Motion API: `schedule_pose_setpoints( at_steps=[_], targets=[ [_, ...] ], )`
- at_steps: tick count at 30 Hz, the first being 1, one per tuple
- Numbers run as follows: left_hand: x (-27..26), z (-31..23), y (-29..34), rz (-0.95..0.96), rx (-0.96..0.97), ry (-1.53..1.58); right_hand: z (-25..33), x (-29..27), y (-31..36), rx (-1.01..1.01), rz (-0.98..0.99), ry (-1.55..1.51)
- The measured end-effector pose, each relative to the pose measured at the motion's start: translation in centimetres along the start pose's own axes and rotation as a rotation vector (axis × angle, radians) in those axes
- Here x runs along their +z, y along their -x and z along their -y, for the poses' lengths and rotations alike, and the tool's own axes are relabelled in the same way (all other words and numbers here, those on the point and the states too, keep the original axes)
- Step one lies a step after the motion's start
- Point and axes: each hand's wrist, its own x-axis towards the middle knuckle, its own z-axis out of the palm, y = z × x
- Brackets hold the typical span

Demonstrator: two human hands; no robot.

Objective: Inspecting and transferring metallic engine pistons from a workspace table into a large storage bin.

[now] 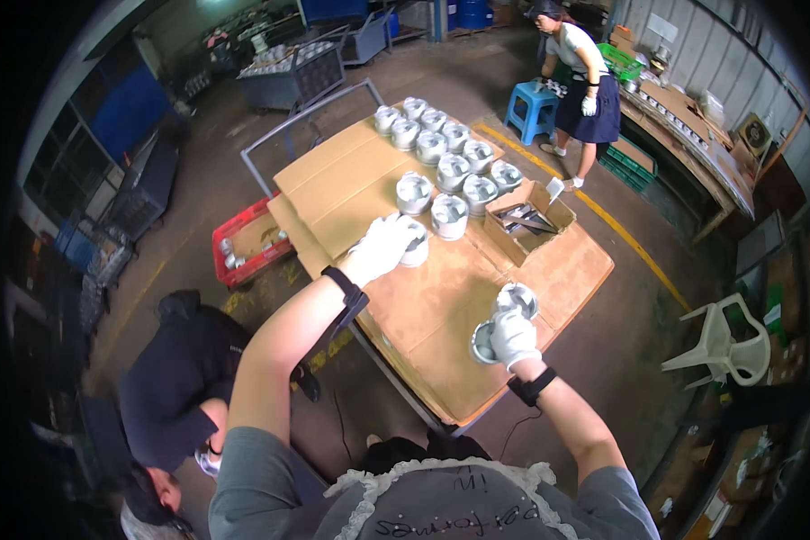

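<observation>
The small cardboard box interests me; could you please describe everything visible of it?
The cardboard box is brown, open-topped and upright, resting on the cardboard-covered table beside silvery metal cylinders. Slim dark pieces lie jumbled inside, too small to identify. A pale scrap sticks up at its far right corner. Neither the left hand nor the right hand touches it.

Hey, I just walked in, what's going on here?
Someone is handling metal pistons on a cardboard-covered cart. Their gloved left hand touches a piston at the near end of the group; the gloved right hand holds a tilted piston closer in, beside another piston. An open cardboard box of dark, narrow parts sits by the group's right side. One co-worker bends down at the left; another stands by a blue stool.
</observation>
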Motion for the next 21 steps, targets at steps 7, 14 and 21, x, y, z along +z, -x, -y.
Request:
schedule_pose_setpoints(
  at_steps=[7, 14, 21],
  targets=[
    [5.5, 1.8, -9.1, 0.223, 0.219, 0.090, 0.6, 1.7, -0.4, -0.181, -0.395, 0.616],
    [7.9, -0.6, -12.1, 0.301, -0.225, 0.740, 0.7, 1.2, 0.1, -0.110, -0.298, 0.496],
    [1.5, -6.2, -9.2, 0.235, -0.618, 1.181, 0.3, 3.4, -0.1, -0.019, 0.009, 0.143]
  ],
)
